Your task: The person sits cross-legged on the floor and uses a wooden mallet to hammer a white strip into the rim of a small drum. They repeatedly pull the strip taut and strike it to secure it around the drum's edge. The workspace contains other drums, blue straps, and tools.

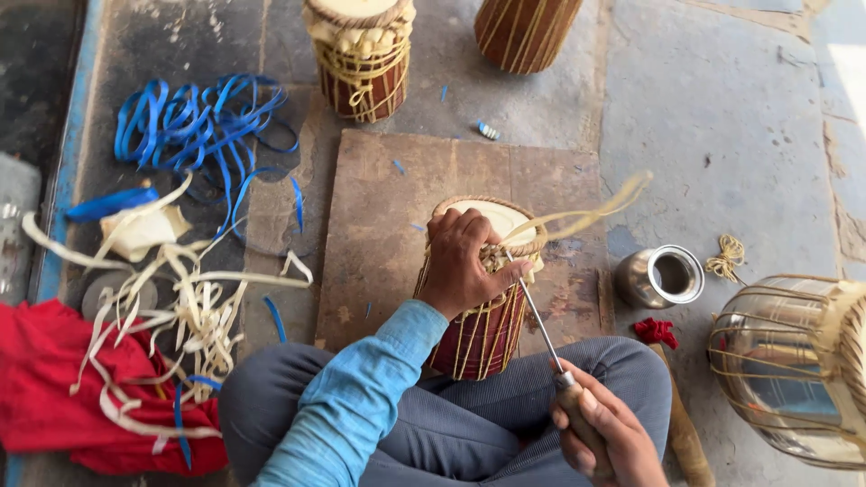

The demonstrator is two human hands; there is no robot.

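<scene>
we see the left hand [462,263] clamped over the rim of a small red drum [481,298] standing between the knees on a brown board [379,225], the right hand [603,433] fisted round an awl [541,325] poking the lacing, steel cup [661,276] just right.

Small drum [483,298]: dark red wooden shell, matt, laced with pale cord; pale, smooth skin head. Tool [541,326] in right hand [606,433]: thin bright metal shaft, worn wooden handle. Left hand [462,263] on the drum's braided rim. Board [388,225] under it: rough, stained brown wood. Steel cup [661,276]: polished, glossy. Large drum body [794,370]: shiny metal under cord. Blue straps [203,126]: glossy plastic. Pale strips [180,298]: matt, hide-like. Red cloth [54,379]: soft, matt. Floor [722,117]: rough grey stone.
</scene>
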